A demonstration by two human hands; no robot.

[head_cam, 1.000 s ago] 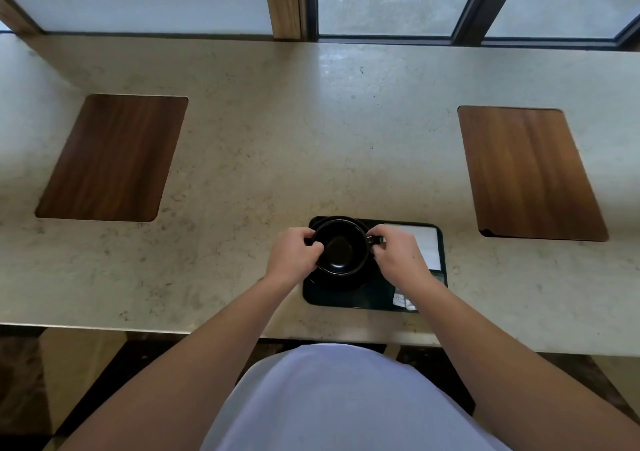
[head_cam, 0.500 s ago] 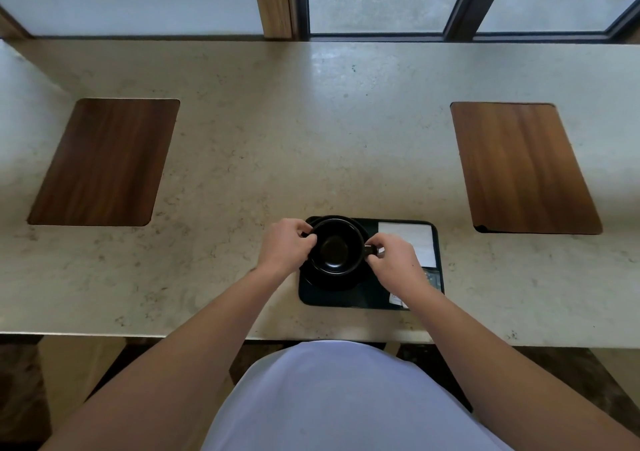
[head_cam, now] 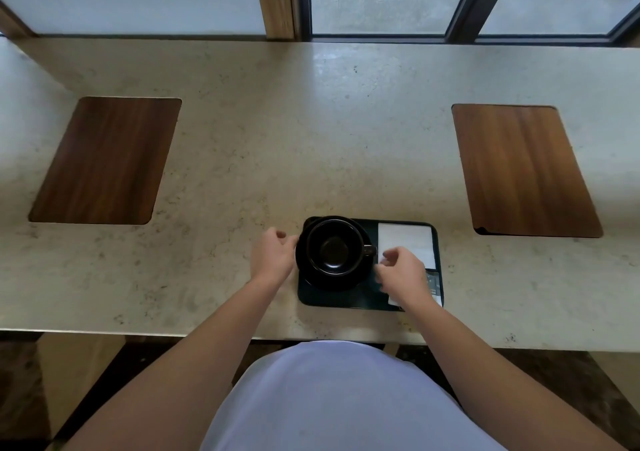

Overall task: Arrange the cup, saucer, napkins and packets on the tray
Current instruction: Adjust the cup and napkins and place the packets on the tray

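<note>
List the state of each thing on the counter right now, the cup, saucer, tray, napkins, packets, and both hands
cup: upright, empty, on the saucer, handle to the right
saucer: flat on the tray's left part
tray: flat on the counter
napkins: flat, tray's far right
packets: near right corner, partly hidden
left hand: loosely curled, holding nothing
right hand: loosely curled, holding nothing

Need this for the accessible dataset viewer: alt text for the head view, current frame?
A black cup sits on a saucer on a dark tray, beside white napkins and partly hidden packets. The left hand and right hand hover alongside, holding nothing.
</note>
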